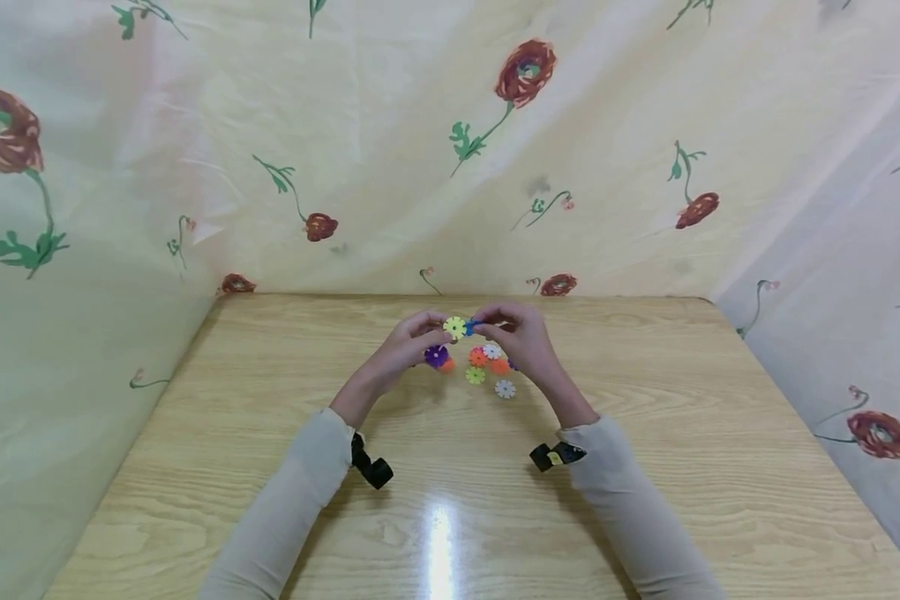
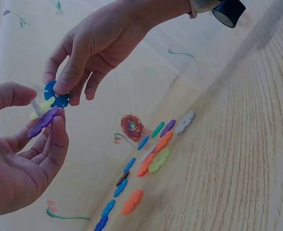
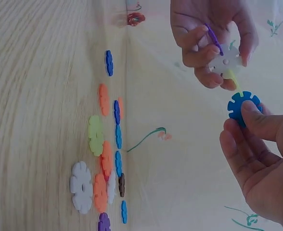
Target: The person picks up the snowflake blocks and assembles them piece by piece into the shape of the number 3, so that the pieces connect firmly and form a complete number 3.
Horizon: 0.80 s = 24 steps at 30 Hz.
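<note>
Above the table, my left hand (image 1: 405,343) holds a cluster of notched plastic flower discs: a purple disc (image 2: 44,122), a white disc (image 3: 232,63) and a yellow-green disc (image 1: 454,327). A blue disc (image 3: 236,107) is pinched between thumb and fingers of my right hand (image 1: 523,340). The blue disc meets the yellow-green one at its edge; whether their slots are fully joined I cannot tell. Some of the cluster is hidden behind the left fingers.
Below the hands, loose discs lie on the wooden table (image 1: 450,433), among them an orange disc (image 2: 132,202), a yellow-green disc (image 3: 96,135), a white disc (image 3: 81,187) and several blue ones. A flowered cloth (image 1: 390,167) hangs at the back and sides.
</note>
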Each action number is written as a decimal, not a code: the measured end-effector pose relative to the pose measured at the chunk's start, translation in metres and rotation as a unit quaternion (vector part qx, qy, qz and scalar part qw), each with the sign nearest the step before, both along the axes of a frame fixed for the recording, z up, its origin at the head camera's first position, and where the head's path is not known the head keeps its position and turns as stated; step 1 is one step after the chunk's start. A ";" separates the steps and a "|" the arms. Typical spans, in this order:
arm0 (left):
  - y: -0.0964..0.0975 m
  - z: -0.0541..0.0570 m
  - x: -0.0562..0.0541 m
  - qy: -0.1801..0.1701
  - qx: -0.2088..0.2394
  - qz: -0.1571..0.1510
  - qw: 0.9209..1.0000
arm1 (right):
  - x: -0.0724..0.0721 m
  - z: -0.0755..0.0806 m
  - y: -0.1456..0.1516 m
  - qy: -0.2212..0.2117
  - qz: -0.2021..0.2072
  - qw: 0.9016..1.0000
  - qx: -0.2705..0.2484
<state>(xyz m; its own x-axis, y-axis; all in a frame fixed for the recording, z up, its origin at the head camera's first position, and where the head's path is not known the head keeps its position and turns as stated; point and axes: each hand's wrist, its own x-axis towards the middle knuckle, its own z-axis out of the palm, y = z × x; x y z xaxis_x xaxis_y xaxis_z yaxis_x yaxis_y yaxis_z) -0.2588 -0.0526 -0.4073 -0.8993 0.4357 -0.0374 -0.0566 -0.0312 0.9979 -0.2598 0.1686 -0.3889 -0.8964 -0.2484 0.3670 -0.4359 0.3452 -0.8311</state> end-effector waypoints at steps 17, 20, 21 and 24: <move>0.015 0.009 0.004 -0.002 0.046 0.023 0.999 | 0.002 0.001 -0.011 0.097 -0.008 0.995 -0.014; 0.016 0.008 0.003 0.002 0.053 0.026 0.998 | 0.002 -0.002 -0.013 0.106 -0.005 0.994 -0.027; 0.017 0.008 0.003 0.001 0.056 0.027 0.998 | 0.002 -0.003 -0.014 0.106 -0.004 0.994 -0.032; 0.017 0.007 0.004 -0.007 0.060 0.035 0.998 | 0.003 -0.005 -0.016 0.098 -0.003 0.994 -0.047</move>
<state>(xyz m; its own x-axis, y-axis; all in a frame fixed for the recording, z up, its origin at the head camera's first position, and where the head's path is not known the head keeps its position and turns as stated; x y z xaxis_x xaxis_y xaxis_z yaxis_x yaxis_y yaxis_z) -0.2545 -0.0352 -0.4002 -0.9273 0.3744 -0.0017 -0.0646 -0.1555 0.9857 -0.2573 0.1528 -0.3941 -0.8069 -0.2003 0.5557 -0.5906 0.2734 -0.7592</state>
